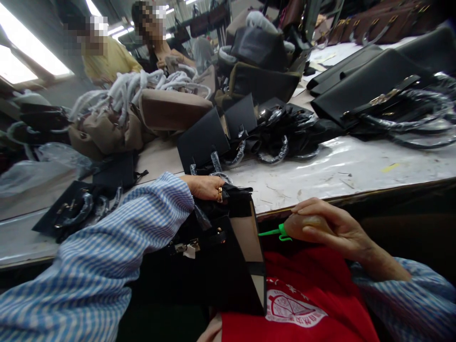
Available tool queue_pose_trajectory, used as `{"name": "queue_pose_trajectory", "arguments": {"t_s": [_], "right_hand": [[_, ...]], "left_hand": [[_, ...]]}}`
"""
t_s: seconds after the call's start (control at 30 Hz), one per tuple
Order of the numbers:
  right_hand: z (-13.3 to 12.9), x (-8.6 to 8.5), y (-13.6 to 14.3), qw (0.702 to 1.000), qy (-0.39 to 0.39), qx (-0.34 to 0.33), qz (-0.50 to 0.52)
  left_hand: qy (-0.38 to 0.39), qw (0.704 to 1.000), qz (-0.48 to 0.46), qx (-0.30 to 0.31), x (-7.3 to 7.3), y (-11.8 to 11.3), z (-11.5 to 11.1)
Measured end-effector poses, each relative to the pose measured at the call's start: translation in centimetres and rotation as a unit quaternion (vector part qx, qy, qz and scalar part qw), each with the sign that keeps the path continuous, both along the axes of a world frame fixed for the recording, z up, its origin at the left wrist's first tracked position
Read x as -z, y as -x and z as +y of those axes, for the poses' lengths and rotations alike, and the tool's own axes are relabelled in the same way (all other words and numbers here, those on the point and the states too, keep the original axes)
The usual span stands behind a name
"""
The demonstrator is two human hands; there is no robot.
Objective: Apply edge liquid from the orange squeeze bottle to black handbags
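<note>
On my lap, against the table edge, rests a black handbag (199, 275) with a gold-toned clasp and a beige strip showing along its side. My left hand (206, 187), a ring on one finger, is closed over the bag's upper edge; its fingertips are partly hidden. In my right hand (327, 223) is a squeeze glue bottle (302, 227), amber in colour, with a green nozzle (270, 232). The nozzle tip points left, at or very near the bag's side edge; I cannot tell whether it touches. A red apron (313, 285) covers my lap.
Black handbags with plastic-wrapped handles lie on the white table (356, 166), including a large black bag (370, 85) at right. Brown bags (174, 109) and dark bags (263, 47) are piled behind. Another black bag (71, 209) lies left. Two people are across the table.
</note>
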State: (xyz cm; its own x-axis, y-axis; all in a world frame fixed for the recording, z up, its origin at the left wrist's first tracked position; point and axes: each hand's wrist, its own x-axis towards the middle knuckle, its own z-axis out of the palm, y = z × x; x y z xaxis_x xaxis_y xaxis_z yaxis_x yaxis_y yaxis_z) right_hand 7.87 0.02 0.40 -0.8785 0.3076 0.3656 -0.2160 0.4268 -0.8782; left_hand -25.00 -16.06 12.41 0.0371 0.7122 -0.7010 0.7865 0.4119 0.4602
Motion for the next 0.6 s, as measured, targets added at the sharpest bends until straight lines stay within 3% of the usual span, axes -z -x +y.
{"name": "queue_pose_trajectory", "arguments": {"t_s": [0.17, 0.4, 0.6], "right_hand": [[0.0, 0.0, -0.1, 0.999, 0.008, 0.025, 0.039], [-0.7, -0.2, 0.0, 0.999, -0.016, -0.044, -0.006], [-1.1, -0.6, -0.7, 0.999, -0.022, -0.021, -0.008]], "left_hand": [[0.012, 1.0, -0.005, -0.006, -0.1, -0.1, 0.0], [0.022, 1.0, 0.001, -0.009, 0.0, 0.0, 0.0], [0.012, 1.0, 0.0, -0.003, 0.2, 0.2, 0.0]]}}
